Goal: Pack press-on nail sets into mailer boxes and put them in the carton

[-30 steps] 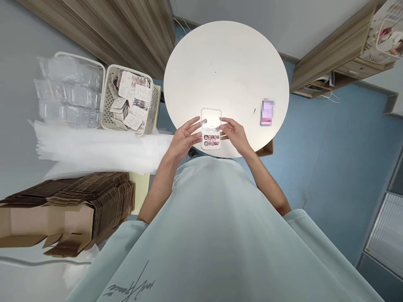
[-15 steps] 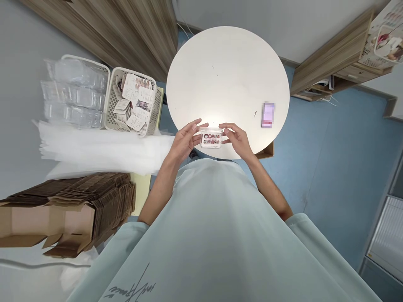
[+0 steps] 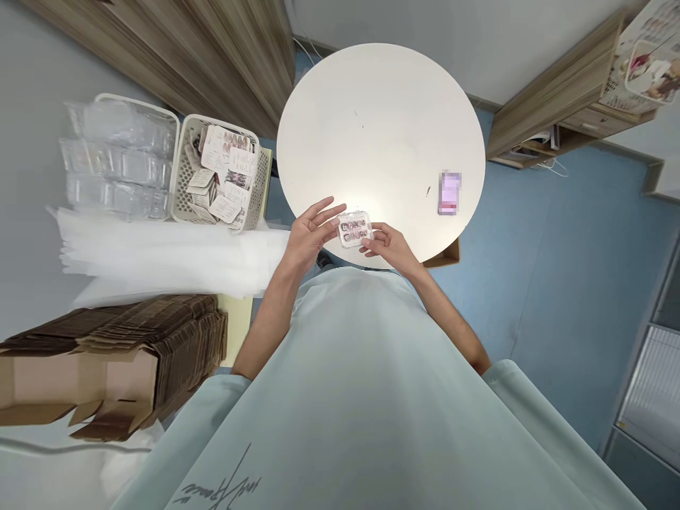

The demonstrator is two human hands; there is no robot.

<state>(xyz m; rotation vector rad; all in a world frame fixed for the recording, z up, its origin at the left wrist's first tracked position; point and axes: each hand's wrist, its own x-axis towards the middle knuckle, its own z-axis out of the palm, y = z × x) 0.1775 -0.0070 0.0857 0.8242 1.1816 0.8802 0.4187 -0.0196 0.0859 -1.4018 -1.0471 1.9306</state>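
Observation:
A small clear plastic case (image 3: 355, 229) with two rows of patterned press-on nails is held slightly tilted above the near edge of the round white table (image 3: 382, 127). My right hand (image 3: 390, 248) grips its lower right corner, thumb on the front and fingers around the side. At the case's left edge is my left hand (image 3: 311, 234), with the thumb against the upper left corner. Its index and middle fingers stretch out above the case, and the lower fingers are partly hidden beside it.
A phone (image 3: 449, 193) with a blurred screen lies on the table's right. Left of the table are a basket of printed cards (image 3: 260, 170), stacked clear plastic packs (image 3: 117, 159), white foam sheets (image 3: 170, 255) and folded brown cardboard boxes (image 3: 180, 333). A wooden cabinet (image 3: 552, 99) stands at the right.
The case has turned counter-clockwise so its right side sits higher. My right hand has shifted left and down onto its lower right corner; my left hand stays at the left edge.

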